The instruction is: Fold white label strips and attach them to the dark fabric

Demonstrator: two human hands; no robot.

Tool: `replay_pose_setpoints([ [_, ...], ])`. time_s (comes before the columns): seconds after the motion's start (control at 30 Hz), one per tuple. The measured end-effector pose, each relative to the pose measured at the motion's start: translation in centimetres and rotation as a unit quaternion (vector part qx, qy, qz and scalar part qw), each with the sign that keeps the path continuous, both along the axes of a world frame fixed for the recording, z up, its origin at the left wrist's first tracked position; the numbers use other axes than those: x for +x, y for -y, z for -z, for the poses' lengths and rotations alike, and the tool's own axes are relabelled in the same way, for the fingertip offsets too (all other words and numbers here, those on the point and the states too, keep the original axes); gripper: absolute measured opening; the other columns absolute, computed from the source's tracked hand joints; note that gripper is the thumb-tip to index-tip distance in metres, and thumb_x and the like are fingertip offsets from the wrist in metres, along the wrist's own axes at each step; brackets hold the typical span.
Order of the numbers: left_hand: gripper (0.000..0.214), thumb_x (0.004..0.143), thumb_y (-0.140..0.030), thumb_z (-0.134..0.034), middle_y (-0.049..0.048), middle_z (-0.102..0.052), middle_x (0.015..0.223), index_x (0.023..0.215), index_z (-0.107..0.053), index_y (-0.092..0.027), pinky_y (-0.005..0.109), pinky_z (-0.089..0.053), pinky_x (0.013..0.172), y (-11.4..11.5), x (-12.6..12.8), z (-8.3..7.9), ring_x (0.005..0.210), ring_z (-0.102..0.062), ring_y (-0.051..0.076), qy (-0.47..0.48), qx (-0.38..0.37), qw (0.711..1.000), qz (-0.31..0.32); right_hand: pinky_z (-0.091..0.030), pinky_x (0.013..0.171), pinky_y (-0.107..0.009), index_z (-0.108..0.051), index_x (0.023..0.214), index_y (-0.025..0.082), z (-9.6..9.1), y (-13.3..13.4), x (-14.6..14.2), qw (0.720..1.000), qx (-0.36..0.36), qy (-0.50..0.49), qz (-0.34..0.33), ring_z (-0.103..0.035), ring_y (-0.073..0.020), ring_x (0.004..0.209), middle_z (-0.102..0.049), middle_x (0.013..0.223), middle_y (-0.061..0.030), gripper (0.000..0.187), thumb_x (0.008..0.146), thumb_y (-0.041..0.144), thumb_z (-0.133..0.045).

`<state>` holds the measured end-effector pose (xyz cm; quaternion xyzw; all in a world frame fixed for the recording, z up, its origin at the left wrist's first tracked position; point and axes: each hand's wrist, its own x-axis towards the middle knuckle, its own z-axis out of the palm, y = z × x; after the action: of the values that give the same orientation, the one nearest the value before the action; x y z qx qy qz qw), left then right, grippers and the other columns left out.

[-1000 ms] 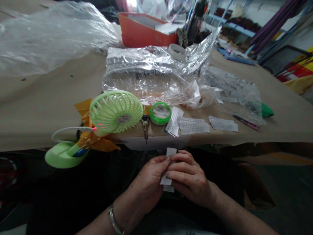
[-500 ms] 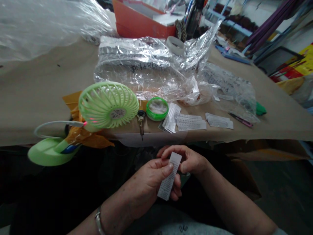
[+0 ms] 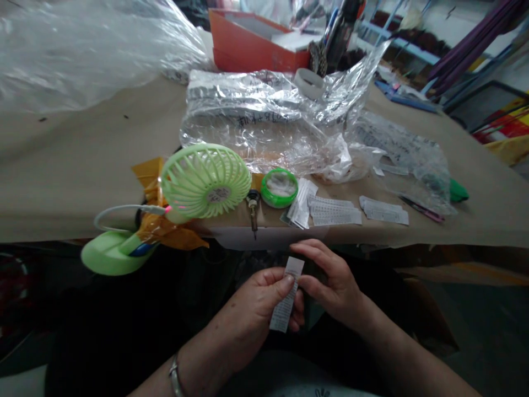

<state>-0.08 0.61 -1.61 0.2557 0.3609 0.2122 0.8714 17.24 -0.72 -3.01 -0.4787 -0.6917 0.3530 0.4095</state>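
My left hand [image 3: 268, 295] pinches a narrow white printed label [image 3: 285, 306] between thumb and fingers, below the table's front edge; I cannot tell if it is one label or a stack. Just to its right, my right hand [image 3: 330, 278] has its thumb and fingers apart, the thumb close to the label's edge. On the table in front lie fanned printed labels [image 3: 334, 212], a smaller group of labels [image 3: 384, 210] to the right and a pile of white strips [image 3: 303, 204]. A round green tub [image 3: 280, 188] with pale contents stands beside them.
A light green fan [image 3: 206, 182] stands at the front edge, bound with brown tape [image 3: 171, 231]. A soldering-iron-like tool [image 3: 253, 212] points over the edge. Clear plastic bags [image 3: 248, 129], a tape roll [image 3: 309, 82] and a red box [image 3: 252, 47] lie behind. Pink-handled tweezers [image 3: 424, 209] rest at right.
My right hand has opened and drawn slightly away from the label, its fingers now extended. My left hand keeps its hold. The whole view has shifted, so the table things appear farther right.
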Motion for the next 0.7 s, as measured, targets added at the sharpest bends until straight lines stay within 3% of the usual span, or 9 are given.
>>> replay_pose_setpoints([
  [0.1,0.023,0.082,-0.035,-0.058,0.0008,-0.06,0.064,0.081,-0.065,-0.013,0.025,-0.045,0.056,0.0,-0.2,0.3,0.053,-0.055,0.011,-0.011,0.002,1.0,-0.008,-0.049,0.09,-0.037,-0.054,0.122,0.019,-0.6,0.1,-0.6,0.99,0.076,0.116,-0.004,-0.056,-0.0223,0.106,-0.058,0.112,-0.0108,0.036,0.088,0.031,-0.054],
  [0.23,0.02,0.081,-0.034,-0.06,-0.0004,-0.06,0.063,0.08,-0.064,-0.015,0.024,-0.044,0.056,0.0,-0.5,0.3,0.053,-0.055,0.01,-0.023,-0.006,0.999,-0.023,-0.05,0.087,-0.035,-0.053,0.122,0.019,-0.5,0.0,-1.4,0.991,0.076,0.108,-0.005,-0.058,-0.0211,0.102,-0.06,0.109,-0.01,0.035,0.088,0.029,-0.053],
  [0.33,0.023,0.083,-0.035,-0.056,-0.0007,-0.059,0.062,0.076,-0.063,-0.015,0.024,-0.043,0.055,0.0,-0.8,0.1,0.052,-0.054,0.01,-0.028,0.005,0.999,-0.034,-0.051,0.08,-0.031,-0.053,0.121,0.02,-0.3,-0.4,-2.0,0.999,-0.002,0.016,0.028,-0.061,-0.0179,0.091,-0.063,0.101,-0.0065,0.036,0.086,0.029,-0.054],
  [0.5,0.022,0.083,-0.035,-0.056,-0.0001,-0.06,0.062,0.075,-0.063,-0.016,0.025,-0.043,0.056,-0.1,-1.5,-0.2,0.054,-0.054,0.012,-0.055,0.052,0.995,-0.07,-0.046,0.055,-0.02,-0.061,0.085,0.017,0.1,-1.5,-3.2,0.968,-0.189,-0.158,0.052,-0.055,-0.0095,0.058,-0.06,0.068,0.0023,0.015,0.081,0.032,-0.06],
  [0.7,0.023,0.082,-0.036,-0.055,-0.001,-0.059,0.058,0.07,-0.061,-0.016,0.024,-0.041,0.056,-0.2,-2.1,-0.1,0.054,-0.053,0.012,-0.092,0.088,0.988,-0.09,-0.041,0.049,-0.019,-0.056,0.072,0.017,0.4,-2.4,-4.6,0.938,-0.254,-0.232,0.037,-0.049,-0.0074,0.046,-0.055,0.054,0.005,0.02,0.079,0.034,-0.063],
])
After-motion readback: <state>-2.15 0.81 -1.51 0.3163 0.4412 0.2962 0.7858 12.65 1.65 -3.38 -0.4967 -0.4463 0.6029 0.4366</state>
